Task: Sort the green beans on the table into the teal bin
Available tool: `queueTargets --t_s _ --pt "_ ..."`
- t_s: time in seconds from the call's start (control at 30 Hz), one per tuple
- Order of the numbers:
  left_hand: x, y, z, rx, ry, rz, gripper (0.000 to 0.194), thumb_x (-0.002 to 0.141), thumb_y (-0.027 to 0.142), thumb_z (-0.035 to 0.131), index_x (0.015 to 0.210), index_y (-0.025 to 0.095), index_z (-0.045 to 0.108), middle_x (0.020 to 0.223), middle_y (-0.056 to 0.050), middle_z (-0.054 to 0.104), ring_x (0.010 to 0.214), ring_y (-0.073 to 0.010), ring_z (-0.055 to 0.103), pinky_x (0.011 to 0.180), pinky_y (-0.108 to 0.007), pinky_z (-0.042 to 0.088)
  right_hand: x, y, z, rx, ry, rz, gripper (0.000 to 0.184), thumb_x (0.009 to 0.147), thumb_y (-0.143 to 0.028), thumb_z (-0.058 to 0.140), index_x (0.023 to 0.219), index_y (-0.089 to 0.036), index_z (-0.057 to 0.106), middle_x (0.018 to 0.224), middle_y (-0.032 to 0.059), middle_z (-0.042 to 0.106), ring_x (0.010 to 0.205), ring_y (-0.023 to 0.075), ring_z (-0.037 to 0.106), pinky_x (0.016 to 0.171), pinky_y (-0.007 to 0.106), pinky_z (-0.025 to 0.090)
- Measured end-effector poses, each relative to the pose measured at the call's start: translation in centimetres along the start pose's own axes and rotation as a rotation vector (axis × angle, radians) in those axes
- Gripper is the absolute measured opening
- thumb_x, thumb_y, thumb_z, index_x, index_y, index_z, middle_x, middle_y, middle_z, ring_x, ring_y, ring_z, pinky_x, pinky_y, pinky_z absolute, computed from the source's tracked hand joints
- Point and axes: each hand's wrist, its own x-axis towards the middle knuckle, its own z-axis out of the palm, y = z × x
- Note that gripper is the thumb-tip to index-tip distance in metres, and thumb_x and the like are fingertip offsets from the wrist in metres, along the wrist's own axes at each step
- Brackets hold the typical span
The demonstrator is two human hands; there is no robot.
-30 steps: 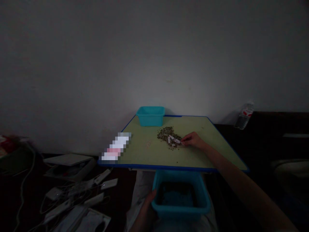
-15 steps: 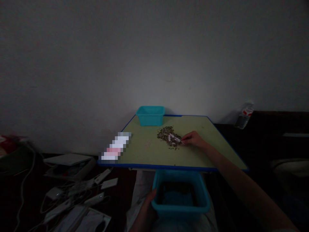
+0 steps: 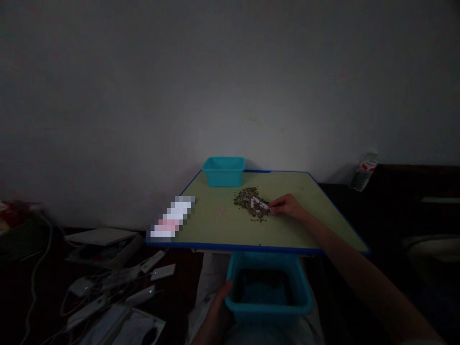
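Here at the pile point(image 3: 246, 197), our right hand point(image 3: 283, 206) has its fingertips drawn close at the right edge; whether they grip anything, we can't tell. Our left hand point(image 3: 219, 311) curls onto the near tub point(image 3: 269, 310), below the pile on our side. White strips point(image 3: 255, 203) lie on the pile, the far tub point(image 3: 225, 178) behind it. Well right, a bottle point(image 3: 363, 173) shows a red-and-white label, too small for us to read.

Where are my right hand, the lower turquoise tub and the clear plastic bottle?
Right hand point(image 3: 287, 207): head view, middle of the hand.
Lower turquoise tub point(image 3: 271, 309): head view, on its near rim.
Clear plastic bottle point(image 3: 362, 173): head view, middle of its body.
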Motion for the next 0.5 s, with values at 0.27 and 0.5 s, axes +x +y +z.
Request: queueTargets --t_s 0.27,0.5 --pt "-0.15 -0.16 -0.2 -0.012 0.018 -0.001 0.04 0.073 0.05 0.071 0.096 0.019 0.078 0.099 -0.008 0.082 0.123 -0.033 0.061 0.105 -0.042 0.045 0.07 0.28 -0.04 -0.034 0.005 -0.011 0.026 0.057 -0.033 0.08 0.075 -0.014 0.081 0.06 0.0044 0.072 0.055 0.017 0.063 0.057 0.027 0.048" --pt "0.39 -0.31 -0.72 -0.016 -0.02 -0.03 0.032 0.069 0.053 0.072 0.087 0.028 0.081 0.1 -0.001 0.082 0.13 -0.0331 0.055 0.104 -0.039 0.046 0.05 0.41 -0.15 -0.061 -0.034 -0.029 0.025 0.059 -0.033 0.079 0.078 -0.016 0.081 0.063 0.0042 0.073 0.057 0.0168 0.063 0.058 0.026 0.047"
